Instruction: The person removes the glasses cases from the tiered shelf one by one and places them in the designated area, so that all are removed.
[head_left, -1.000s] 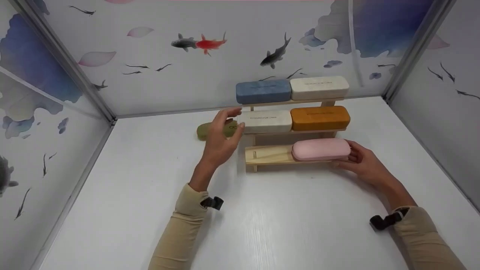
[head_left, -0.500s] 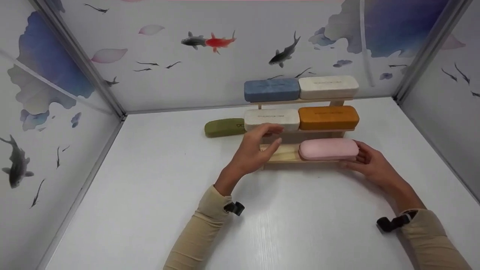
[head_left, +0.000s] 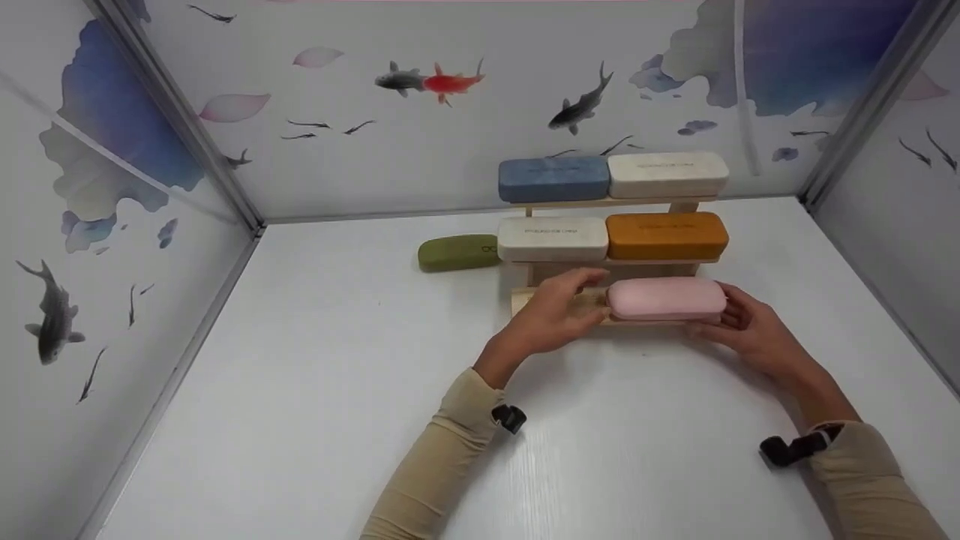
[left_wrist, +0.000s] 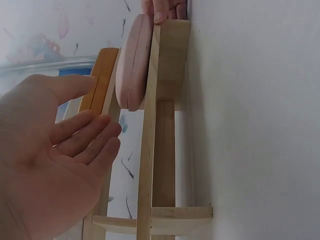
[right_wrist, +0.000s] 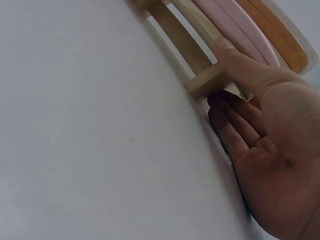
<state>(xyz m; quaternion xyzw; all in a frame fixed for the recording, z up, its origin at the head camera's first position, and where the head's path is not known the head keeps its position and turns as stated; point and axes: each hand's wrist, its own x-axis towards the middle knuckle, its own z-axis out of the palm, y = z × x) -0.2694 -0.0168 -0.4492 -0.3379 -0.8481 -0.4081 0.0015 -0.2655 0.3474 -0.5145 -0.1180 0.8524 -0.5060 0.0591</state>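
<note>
L hand [head_left: 559,313] was wide, nr pink oblong case [head_left: 666,298]; R hand [head_left: 759,335] gripped rt end of pale wooden rack [left_wrist: 146,160]

Case [head_left: 666,298] on right half of lowest shelf [head_left: 589,303]

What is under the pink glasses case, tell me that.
The pink glasses case rests on the lowest wooden shelf, whose front edge shows below it. The patch of shelf directly beneath is covered, so nothing there can be made out.
</note>
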